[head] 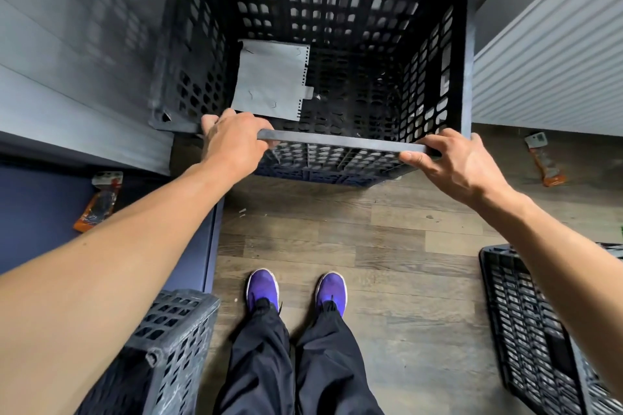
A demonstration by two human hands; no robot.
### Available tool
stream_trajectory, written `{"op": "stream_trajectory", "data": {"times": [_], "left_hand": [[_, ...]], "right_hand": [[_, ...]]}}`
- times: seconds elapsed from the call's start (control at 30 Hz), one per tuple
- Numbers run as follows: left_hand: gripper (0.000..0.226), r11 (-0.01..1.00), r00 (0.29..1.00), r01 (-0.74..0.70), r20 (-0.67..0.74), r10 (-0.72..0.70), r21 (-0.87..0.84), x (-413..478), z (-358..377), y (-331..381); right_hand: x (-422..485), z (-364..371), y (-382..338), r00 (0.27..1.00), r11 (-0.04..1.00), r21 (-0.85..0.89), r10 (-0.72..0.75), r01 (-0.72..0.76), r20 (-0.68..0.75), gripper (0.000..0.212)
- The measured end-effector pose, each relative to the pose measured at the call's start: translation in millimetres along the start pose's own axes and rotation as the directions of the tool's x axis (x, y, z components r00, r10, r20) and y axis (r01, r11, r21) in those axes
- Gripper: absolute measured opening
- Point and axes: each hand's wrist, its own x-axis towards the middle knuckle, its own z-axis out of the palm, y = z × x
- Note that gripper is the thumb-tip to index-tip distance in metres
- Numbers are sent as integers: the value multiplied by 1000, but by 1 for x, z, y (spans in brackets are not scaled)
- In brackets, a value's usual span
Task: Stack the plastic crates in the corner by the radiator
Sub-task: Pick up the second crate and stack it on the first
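A tall black perforated plastic crate (465,44) fills the upper middle of the head view, standing in the corner between a grey wall and a white radiator (553,54). A sheet of grey paper (269,77) lies inside it. My left hand (232,141) grips the left part of the crate's near rim. My right hand (455,162) grips the right end of the same rim. Under it the lattice of another crate (323,165) shows. A grey crate (175,330) stands at the lower left and a black crate (526,323) at the lower right.
Wooden floor (387,239) lies in front of me, with my purple shoes (296,290) on it. Orange packaged items lie on a dark blue surface (97,202) at the left and on the floor (546,162) by the radiator. The grey wall (77,61) flanks the crate's left side.
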Motion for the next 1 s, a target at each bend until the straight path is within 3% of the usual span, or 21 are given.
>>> {"op": "stream_trajectory", "data": {"times": [0.3, 0.4, 0.5, 0.83, 1.0], "left_hand": [[18, 999, 1000, -3, -9, 3, 39, -2, 7, 3], [21, 999, 996, 27, 81, -30, 37, 6, 1, -1], [20, 998, 988, 2, 157, -11, 63, 12, -12, -2], [20, 997, 997, 55, 50, -58, 61, 3, -16, 12], [21, 999, 998, 28, 61, -30, 32, 2, -4, 9]], "right_hand": [[-7, -1, 0, 998, 1000, 0, 24, -24, 52, 71], [-5, -10, -6, 992, 999, -7, 35, -34, 120, 59], [-1, -16, -8, 996, 1000, -11, -2, 3, 85, 53], [5, -20, -4, 996, 994, -63, -88, 88, 7, 53], [-2, -17, 1, 998, 998, -57, 12, -8, 70, 63]]}}
